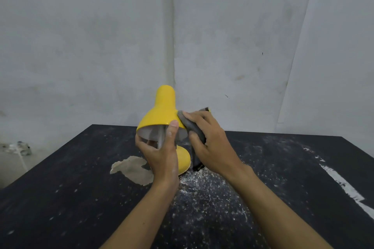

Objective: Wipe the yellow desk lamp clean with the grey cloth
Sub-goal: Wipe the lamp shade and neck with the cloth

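The yellow desk lamp (162,110) stands on the black table (70,188), its cone shade tilted toward me with the white inside showing. My left hand (162,153) grips the shade's lower rim, thumb on the outside and fingers inside. My right hand (210,143) holds the grey cloth (191,127) against the right side of the shade. The lamp's round yellow base (184,160) shows between my hands. Its neck is mostly hidden behind them.
A torn beige patch (133,169) lies on the table left of the base. White dust and crumbs (204,194) are scattered over the table in front of the lamp. A white streak (344,184) marks the right side. A grey wall stands close behind.
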